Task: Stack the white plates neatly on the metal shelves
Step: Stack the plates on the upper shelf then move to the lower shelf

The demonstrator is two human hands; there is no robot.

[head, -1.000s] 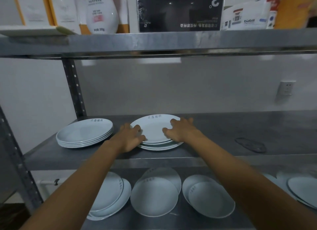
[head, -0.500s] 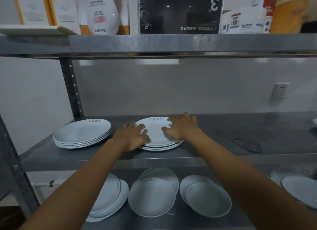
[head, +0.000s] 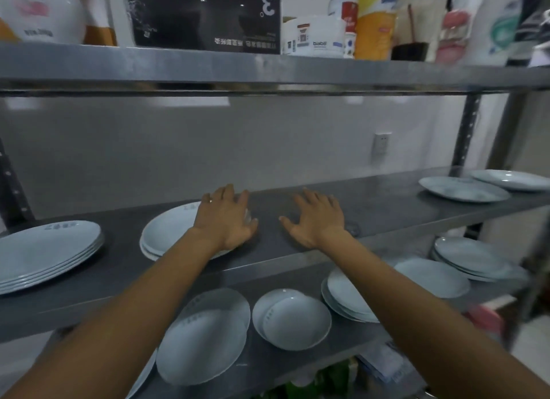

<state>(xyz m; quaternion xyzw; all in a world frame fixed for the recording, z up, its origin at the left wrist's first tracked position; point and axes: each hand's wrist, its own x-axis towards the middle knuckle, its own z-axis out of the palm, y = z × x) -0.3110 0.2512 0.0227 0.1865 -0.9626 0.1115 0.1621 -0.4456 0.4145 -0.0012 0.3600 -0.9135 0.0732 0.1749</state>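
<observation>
The left hand (head: 227, 220) is spread flat on the plate stack (head: 169, 235), while at its 3 o'clock the right hand (head: 317, 220) is splayed, empty, over the metal shelf (head: 387, 205).

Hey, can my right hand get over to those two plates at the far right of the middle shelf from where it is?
Probably yes. The right hand is open and empty above the middle shelf, and only bare metal lies between it and the two plates. They do sit well off to the right, so it may take a stretch.
</observation>
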